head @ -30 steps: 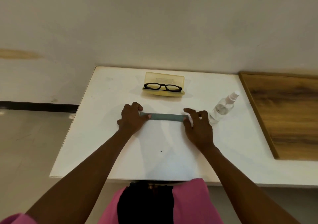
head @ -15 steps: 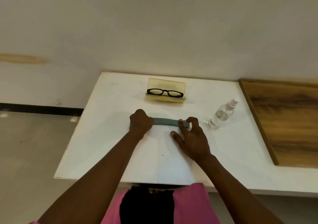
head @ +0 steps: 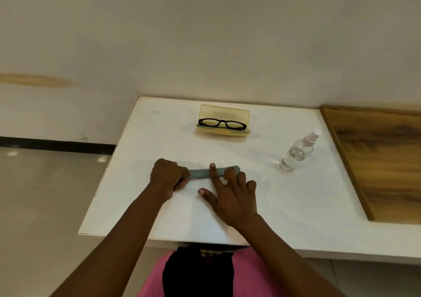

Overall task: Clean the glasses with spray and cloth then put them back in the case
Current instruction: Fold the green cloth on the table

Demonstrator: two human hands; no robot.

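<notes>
Black-framed glasses [head: 222, 124] lie in an open yellow case [head: 224, 112] at the back of the white table [head: 284, 205]. A grey-green cloth [head: 200, 173], folded into a narrow strip, lies in front of me. My left hand [head: 169, 178] grips its left end with curled fingers. My right hand [head: 230, 194] lies over the strip's right part, fingers spread and fairly straight, the index fingertip pressing on the cloth. A clear spray bottle [head: 297, 154] with a white nozzle stands to the right, apart from both hands.
A wooden board [head: 382, 160] covers the table's right side. The table's left edge drops to a tiled floor [head: 45, 194]. A pale wall rises behind the table.
My right hand has let go of the cloth's right end and slid left over the strip, its fingers opening flat. The left hand keeps its grip.
</notes>
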